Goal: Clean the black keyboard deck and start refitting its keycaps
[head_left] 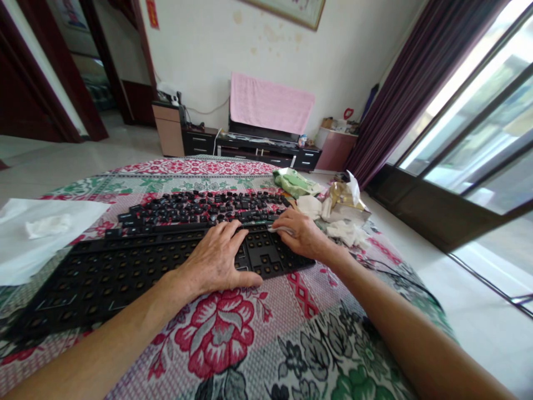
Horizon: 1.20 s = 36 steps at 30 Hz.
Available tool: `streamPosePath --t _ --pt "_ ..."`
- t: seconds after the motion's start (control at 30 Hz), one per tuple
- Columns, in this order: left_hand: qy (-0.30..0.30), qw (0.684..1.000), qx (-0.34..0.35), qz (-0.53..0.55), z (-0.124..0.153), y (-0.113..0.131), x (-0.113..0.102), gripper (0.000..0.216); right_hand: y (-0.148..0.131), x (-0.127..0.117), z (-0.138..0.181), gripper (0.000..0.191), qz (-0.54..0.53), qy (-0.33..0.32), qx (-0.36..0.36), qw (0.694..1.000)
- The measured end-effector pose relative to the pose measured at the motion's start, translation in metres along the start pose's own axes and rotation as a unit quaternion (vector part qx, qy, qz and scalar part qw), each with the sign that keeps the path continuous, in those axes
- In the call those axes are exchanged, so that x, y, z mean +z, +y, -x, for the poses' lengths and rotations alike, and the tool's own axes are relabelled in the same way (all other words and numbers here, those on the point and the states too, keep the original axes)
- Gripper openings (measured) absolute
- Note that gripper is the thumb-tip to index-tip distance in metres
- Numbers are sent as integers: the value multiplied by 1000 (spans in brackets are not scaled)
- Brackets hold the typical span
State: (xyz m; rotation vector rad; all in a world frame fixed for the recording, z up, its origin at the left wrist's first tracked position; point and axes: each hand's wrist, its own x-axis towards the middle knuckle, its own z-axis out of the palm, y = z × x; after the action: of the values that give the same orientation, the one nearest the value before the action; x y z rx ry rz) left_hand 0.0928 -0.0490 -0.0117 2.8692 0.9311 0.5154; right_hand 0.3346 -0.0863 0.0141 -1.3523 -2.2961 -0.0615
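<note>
A black keyboard with its keycaps off lies across the table, its bare key sockets showing. My left hand rests over the keyboard's right-middle part, fingers spread toward the far edge and thumb out along the near edge. My right hand is at the far right end, fingers closed on a small white wad, seemingly tissue, pressed to the keyboard. Just beyond the keyboard lies a heap of loose black keycaps.
A white sheet with a crumpled tissue lies at the left. Far right are a green packet, crumpled tissues, a gold-coloured box and a black cable. A floral cloth covers the table.
</note>
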Motion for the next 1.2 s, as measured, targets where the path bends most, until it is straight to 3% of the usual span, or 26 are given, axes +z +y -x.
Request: streamPosePath --t 0.1,0.3,0.57,0.67,0.87,1.07,1.2 --pt "-1 1000 3 -6 0 0 0 101 5 4 2 25 19 -29 -11 999" --pt "-6 1000 0 -16 0 1 -1 102 13 -4 6 21 86 -52 35 994" --pt "2 1000 -1 -9 1 1 0 98 20 -16 9 17 144 -79 159 974" --pt "9 1000 3 -3 1 0 0 97 21 -18 9 16 144 -42 194 969" --pt "6 1000 3 -10 1 -2 1 98 14 -10 6 25 41 33 154 987" --pt "2 1000 -1 -9 1 -1 2 98 10 -3 6 25 33 -11 74 997" --pt "4 1000 1 -6 2 -1 1 96 18 -9 8 17 64 -26 124 990"
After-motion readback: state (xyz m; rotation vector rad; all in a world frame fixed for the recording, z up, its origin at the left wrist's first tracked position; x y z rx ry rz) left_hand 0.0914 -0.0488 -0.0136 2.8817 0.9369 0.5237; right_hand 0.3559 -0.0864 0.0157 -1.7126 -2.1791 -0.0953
